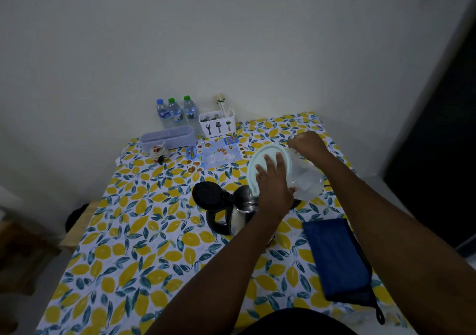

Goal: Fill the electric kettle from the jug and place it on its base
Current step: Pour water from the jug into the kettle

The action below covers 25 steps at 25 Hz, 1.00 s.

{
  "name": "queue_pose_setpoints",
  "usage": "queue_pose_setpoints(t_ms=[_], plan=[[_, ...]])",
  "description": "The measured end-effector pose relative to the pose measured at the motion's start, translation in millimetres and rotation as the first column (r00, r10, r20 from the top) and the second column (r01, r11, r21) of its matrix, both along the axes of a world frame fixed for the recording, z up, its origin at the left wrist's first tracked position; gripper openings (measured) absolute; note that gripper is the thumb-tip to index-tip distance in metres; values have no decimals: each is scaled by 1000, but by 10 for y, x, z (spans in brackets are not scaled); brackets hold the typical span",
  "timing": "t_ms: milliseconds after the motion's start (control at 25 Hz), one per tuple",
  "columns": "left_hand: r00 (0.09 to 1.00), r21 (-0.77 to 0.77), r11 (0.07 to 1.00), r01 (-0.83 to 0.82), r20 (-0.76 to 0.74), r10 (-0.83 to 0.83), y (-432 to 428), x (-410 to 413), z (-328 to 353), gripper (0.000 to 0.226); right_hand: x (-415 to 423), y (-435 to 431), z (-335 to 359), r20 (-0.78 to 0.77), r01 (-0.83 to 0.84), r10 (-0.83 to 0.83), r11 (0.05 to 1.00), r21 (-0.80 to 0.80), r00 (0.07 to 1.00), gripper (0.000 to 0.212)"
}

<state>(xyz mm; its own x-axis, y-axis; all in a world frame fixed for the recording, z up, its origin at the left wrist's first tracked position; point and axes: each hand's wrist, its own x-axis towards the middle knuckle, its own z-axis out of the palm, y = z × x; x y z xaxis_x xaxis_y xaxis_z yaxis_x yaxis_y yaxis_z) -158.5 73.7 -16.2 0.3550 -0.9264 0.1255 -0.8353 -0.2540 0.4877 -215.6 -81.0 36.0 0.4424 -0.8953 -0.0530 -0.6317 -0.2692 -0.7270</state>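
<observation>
A steel electric kettle [243, 206] with a black handle stands mid-table, its black lid [207, 195] flipped open to the left. Above its mouth a clear plastic jug [306, 177] is tilted far over towards the kettle, its pale round lid [260, 162] facing me. My left hand [274, 182] lies flat against that lid, fingers spread. My right hand [306, 144] is closed around the jug's handle at the far side. A dark piece showing just right of the kettle [296, 203] may be the base; my left forearm hides most of it.
The table wears a lemon-print cloth [144, 244]. A folded blue cloth [337, 260] lies at the right. At the back stand three water bottles [175, 113], a white cutlery holder [217, 123], a lilac box [167, 136], a small ornament [158, 151] and a leaflet [216, 154].
</observation>
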Motion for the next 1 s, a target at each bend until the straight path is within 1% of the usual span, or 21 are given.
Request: queue_pose_setpoints(t_ms=[80,120,160,240,320,400,480,520,640,760,800,880,960,1000], plan=[[996,54,997,53,65,-56,-125,-70,-29,99,-209,-84,-146,106,70,-78,994,79,991,20],[992,78,993,84,86,-90,-201,-115,-51,100,-320,-140,-225,132,92,-105,990,106,986,21],[986,102,988,116,112,-127,-269,-161,-73,100,-422,-190,-298,151,103,-120,988,116,981,23],[961,159,971,176,185,-205,-430,-274,-125,100,-619,-303,-446,143,122,-135,988,96,981,35],[930,232,946,228,238,-282,-646,-408,-179,98,-828,-454,-618,176,195,-219,970,145,960,38],[894,307,914,265,277,-352,-872,-541,-220,96,-1054,-612,-822,240,268,-333,925,268,912,31],[867,365,885,290,292,-404,-1101,-695,-278,93,-1268,-765,-1009,293,322,-467,845,427,834,13],[860,384,875,295,292,-419,-1190,-766,-316,90,-1343,-825,-1086,299,345,-510,816,464,806,10],[831,417,858,301,327,-451,-1428,-995,-434,83,-1538,-1005,-1277,316,420,-613,755,503,724,17],[798,424,854,302,377,-469,-1621,-1152,-499,80,-1650,-1140,-1389,320,432,-678,694,576,662,15],[790,419,856,305,391,-472,-1663,-1174,-522,80,-1685,-1172,-1432,335,419,-679,693,587,653,14],[780,410,851,329,390,-489,-1686,-1168,-567,82,-1746,-1186,-1475,387,378,-647,727,573,657,13],[772,400,843,360,380,-510,-1668,-1134,-619,84,-1814,-1184,-1504,397,363,-562,803,473,726,24],[769,387,843,375,378,-515,-1647,-1106,-631,84,-1836,-1170,-1509,364,374,-514,842,390,777,31]])
